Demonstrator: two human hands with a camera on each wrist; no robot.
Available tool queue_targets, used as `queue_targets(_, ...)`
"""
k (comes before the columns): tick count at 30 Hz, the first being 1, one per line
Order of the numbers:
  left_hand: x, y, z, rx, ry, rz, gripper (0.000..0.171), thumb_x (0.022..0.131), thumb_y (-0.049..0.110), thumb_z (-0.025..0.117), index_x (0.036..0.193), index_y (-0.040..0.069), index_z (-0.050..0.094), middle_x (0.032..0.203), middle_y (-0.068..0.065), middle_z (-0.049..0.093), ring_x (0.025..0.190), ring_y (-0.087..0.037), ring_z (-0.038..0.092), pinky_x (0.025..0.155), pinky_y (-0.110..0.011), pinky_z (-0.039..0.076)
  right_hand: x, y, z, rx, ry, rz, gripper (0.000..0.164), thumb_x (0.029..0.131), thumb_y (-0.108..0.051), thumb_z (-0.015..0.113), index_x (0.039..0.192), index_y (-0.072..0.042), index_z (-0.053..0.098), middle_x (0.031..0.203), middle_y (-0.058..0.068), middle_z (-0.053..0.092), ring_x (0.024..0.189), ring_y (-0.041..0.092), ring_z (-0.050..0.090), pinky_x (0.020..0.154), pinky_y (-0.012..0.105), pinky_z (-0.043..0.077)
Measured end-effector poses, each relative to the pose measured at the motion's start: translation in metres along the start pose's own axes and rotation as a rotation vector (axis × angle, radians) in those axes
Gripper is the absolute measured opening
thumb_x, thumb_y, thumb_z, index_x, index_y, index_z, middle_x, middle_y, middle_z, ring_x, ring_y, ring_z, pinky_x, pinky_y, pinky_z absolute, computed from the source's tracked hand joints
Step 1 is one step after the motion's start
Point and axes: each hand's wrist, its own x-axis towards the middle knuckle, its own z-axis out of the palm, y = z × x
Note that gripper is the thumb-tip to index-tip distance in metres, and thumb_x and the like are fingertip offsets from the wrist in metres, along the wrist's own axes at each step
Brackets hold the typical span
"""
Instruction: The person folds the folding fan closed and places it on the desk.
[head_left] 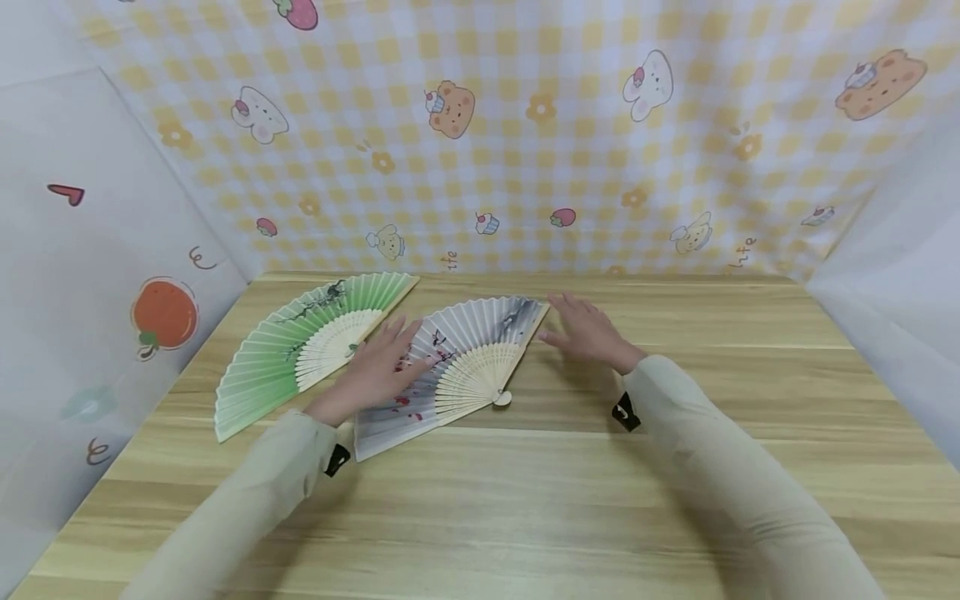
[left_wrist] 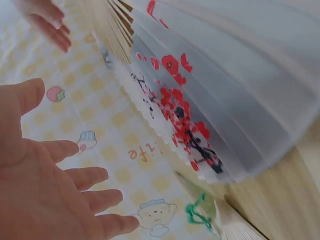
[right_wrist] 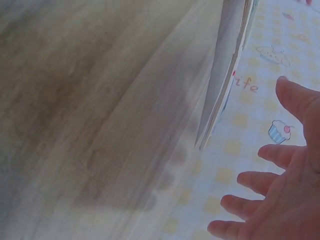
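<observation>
A grey-white folding fan (head_left: 471, 323) with red blossoms lies spread on the wooden table, its pale ribs meeting at a pivot toward the front. My left hand (head_left: 384, 367) hovers over its left part, fingers spread and holding nothing; the left wrist view shows the palm (left_wrist: 45, 195) beside the fan's blossoms (left_wrist: 175, 110). By the fan's right end is my right hand (head_left: 585, 332), fingers extended, also with nothing in it. In the right wrist view the fan's edge (right_wrist: 225, 80) stands near those fingers (right_wrist: 250, 182). A green folding fan (head_left: 262, 367), also spread, lies to the left.
The wooden table (head_left: 525, 517) runs back to a yellow checked cloth (head_left: 510, 158) with cartoon figures. White sheets (head_left: 67, 275) close off both sides. A green tassel (left_wrist: 199, 210) hangs at the green fan's pivot end. Black straps (head_left: 626, 412) sit at both wrists.
</observation>
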Motion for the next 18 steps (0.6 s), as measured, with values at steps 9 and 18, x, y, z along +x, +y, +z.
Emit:
queue_targets(9, -0.022, -0.017, -0.006, -0.122, 0.000, 0.004, 0.070, 0.089, 0.043, 0.046, 0.141, 0.007, 0.017, 0.144, -0.021, 0.010, 0.130, -0.040, 0.006, 0.100, -0.060, 0.011, 0.007, 0.005, -0.007, 0.265, -0.050, 0.005, 0.069, 0.089, -0.024, 0.053, 0.140, -0.001, 0.014, 0.143, 0.020, 0.015, 0.130, 0.035, 0.013, 0.106, 0.047, 0.011)
queue_targets(18, -0.039, -0.031, -0.004, -0.381, 0.002, 0.060, 0.063, 0.091, 0.029, 0.049, 0.141, 0.006, 0.017, 0.143, -0.021, 0.015, 0.127, -0.041, 0.018, 0.100, -0.058, 0.018, 0.017, 0.010, -0.009, 0.350, -0.111, 0.116, 0.065, 0.089, -0.029, 0.053, 0.141, -0.011, 0.019, 0.145, 0.014, 0.016, 0.129, 0.036, 0.017, 0.103, 0.053, 0.018)
